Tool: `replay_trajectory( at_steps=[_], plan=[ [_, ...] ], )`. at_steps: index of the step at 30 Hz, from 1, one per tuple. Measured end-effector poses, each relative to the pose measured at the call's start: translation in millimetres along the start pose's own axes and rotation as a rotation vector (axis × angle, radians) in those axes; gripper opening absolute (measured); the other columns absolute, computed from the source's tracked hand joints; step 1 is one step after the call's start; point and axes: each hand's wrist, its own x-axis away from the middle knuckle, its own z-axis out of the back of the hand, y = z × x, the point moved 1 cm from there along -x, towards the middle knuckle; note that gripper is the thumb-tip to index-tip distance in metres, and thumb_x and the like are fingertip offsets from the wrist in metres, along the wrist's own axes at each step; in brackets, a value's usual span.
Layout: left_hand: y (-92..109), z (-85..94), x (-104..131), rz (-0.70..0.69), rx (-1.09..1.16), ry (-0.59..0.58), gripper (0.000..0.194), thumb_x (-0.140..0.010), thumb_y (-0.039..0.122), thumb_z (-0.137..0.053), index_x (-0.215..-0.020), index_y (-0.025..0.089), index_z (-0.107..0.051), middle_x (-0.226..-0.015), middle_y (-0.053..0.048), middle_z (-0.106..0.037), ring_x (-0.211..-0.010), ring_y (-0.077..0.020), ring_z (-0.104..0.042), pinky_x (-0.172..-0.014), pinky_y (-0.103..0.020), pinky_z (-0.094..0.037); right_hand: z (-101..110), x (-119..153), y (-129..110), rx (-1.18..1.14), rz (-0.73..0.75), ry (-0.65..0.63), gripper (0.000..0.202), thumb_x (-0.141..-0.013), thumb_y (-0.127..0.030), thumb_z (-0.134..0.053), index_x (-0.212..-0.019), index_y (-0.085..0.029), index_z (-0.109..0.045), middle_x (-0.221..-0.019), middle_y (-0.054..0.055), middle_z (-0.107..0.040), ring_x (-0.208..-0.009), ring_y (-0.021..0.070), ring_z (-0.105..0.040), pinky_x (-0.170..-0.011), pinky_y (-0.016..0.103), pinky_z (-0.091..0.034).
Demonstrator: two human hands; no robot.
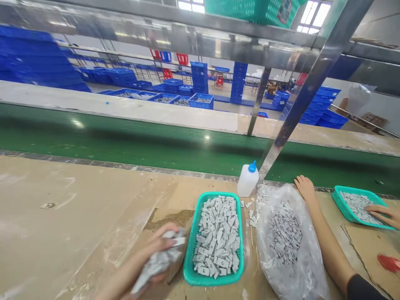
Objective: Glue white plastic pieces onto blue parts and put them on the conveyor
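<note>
My left hand [162,238], blurred by motion, is closed over a clump of small flat grey parts [160,261], left of a green plastic basket. Beneath the clump, the blurred skin of my right hand [158,277] shows at its lower edge; most of this hand is hidden, and it seems to hold the same parts from below. The basket [186,266] is filled with similar grey parts, several with a hole. Both hands are apart from the basket's rim.
A white bottle [248,183] with a blue cap stands behind the basket. To the right, a co-worker's hand [305,188] rests beside a clear bag [265,254] of parts; another hand [385,214] reaches into a second green basket [342,204]. A metal post [300,108] rises before the green belt [175,146].
</note>
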Motion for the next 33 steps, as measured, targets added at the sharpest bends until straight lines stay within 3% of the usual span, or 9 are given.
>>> replay_trajectory(
  at_steps=[3, 5, 7, 9, 12, 15, 21, 28, 33],
  plan=[
    [-2.1, -37.6, -24.1, -0.031, -0.015, -0.1, 0.043, -0.069, 0.041, -0.076, -0.102, 0.023, -0.052, -0.07, 0.005, -0.05, -0.052, -0.0068, -0.04, -0.044, -0.015, -0.031, -9.5, -0.4, 2.4, 0.04, 0.014, 0.029, 0.017, -0.094, -0.031, -0.061, -0.097, -0.014, -0.063, -0.101, 0.004, -0.063, -0.093, 0.0169, -0.061, -0.082, 0.034, -0.052],
    [0.9, -58.3, -43.9, -0.207, -0.142, -0.077, 0.039, -0.073, 0.043, -0.07, -0.101, 0.022, -0.052, -0.076, 0.003, -0.052, -0.059, -0.0105, -0.047, -0.05, -0.02, -0.039, -15.1, -1.4, 4.3, 0.059, 0.019, 0.039, 0.017, -0.094, -0.031, -0.061, -0.096, -0.014, -0.062, -0.099, 0.004, -0.062, -0.091, 0.0166, -0.06, -0.081, 0.033, -0.05],
    [5.2, -70.1, -65.0, -0.515, -0.396, 0.004, 0.029, -0.08, 0.042, -0.062, -0.1, 0.021, -0.055, -0.089, -0.002, -0.057, -0.076, -0.0166, -0.057, -0.067, -0.027, -0.049, -19.7, -2.6, 5.9, 0.072, 0.019, 0.042, 0.016, -0.094, -0.03, -0.061, -0.096, -0.015, -0.062, -0.099, 0.004, -0.062, -0.091, 0.0164, -0.059, -0.081, 0.033, -0.05],
    [5.7, -74.6, -85.5, -0.803, -0.753, 0.043, 0.026, -0.089, 0.037, -0.053, -0.107, 0.02, -0.06, -0.107, -0.008, -0.058, -0.098, -0.023, -0.058, -0.087, -0.035, -0.05, -23.4, -3.4, 7.1, 0.079, 0.018, 0.043, 0.016, -0.094, -0.03, -0.061, -0.096, -0.015, -0.062, -0.1, 0.004, -0.062, -0.091, 0.0166, -0.059, -0.081, 0.033, -0.049],
    [-3.3, -72.5, -108.7, -0.988, -1.286, 0.018, 0.043, -0.095, 0.042, -0.049, -0.132, 0.021, -0.057, -0.123, -0.015, -0.055, -0.114, -0.0318, -0.052, -0.098, -0.049, -0.046, -26.8, -3.3, 8.4, 0.083, 0.021, 0.047, 0.016, -0.093, -0.029, -0.062, -0.097, -0.014, -0.061, -0.101, 0.005, -0.061, -0.091, 0.017, -0.058, -0.082, 0.033, -0.048],
    [-11.9, -66.0, -113.8, -1.013, -1.515, -0.011, 0.056, -0.097, 0.052, -0.046, -0.144, 0.023, -0.048, -0.129, -0.017, -0.055, -0.121, -0.0359, -0.049, -0.102, -0.057, -0.042, -28.1, -2.6, 9.5, 0.087, 0.029, 0.053, 0.013, -0.092, -0.027, -0.061, -0.097, -0.015, -0.061, -0.1, 0.004, -0.061, -0.091, 0.0169, -0.057, -0.081, 0.032, -0.046],
    [-13.8, -54.1, -90.1, -0.917, -1.538, -0.147, 0.065, -0.095, 0.048, -0.052, -0.154, 0.027, -0.034, -0.152, -0.019, -0.041, -0.143, -0.0416, -0.032, -0.109, -0.062, -0.037, -29.1, -2.6, 12.7, 0.077, 0.051, 0.088, 0.006, -0.087, -0.014, -0.063, -0.093, -0.014, -0.063, -0.095, 0.004, -0.062, -0.089, 0.0174, -0.057, -0.08, 0.031, -0.045],
    [-1.2, -46.2, -52.8, -0.901, -1.536, -0.137, 0.063, -0.091, 0.038, -0.063, -0.149, 0.044, -0.039, -0.161, -0.013, -0.026, -0.144, -0.0456, -0.029, -0.108, -0.072, -0.03, -28.2, -2.3, 15.6, 0.002, 0.096, 0.18, 0.019, -0.079, -0.002, -0.056, -0.076, -0.017, -0.068, -0.085, 0.01, -0.066, -0.086, 0.0234, -0.06, -0.074, 0.033, -0.047],
    [9.3, -59.4, -56.3, -0.943, -1.458, -0.14, 0.065, -0.096, 0.054, -0.047, -0.156, 0.034, -0.028, -0.162, -0.016, -0.022, -0.147, -0.0437, -0.022, -0.112, -0.069, -0.027, -21.8, -2.4, 15.5, -0.081, 0.145, 0.304, 0.026, -0.072, -0.001, -0.052, -0.065, -0.021, -0.068, -0.085, 0.011, -0.069, -0.085, 0.0258, -0.063, -0.073, 0.036, -0.051]
  ],
)
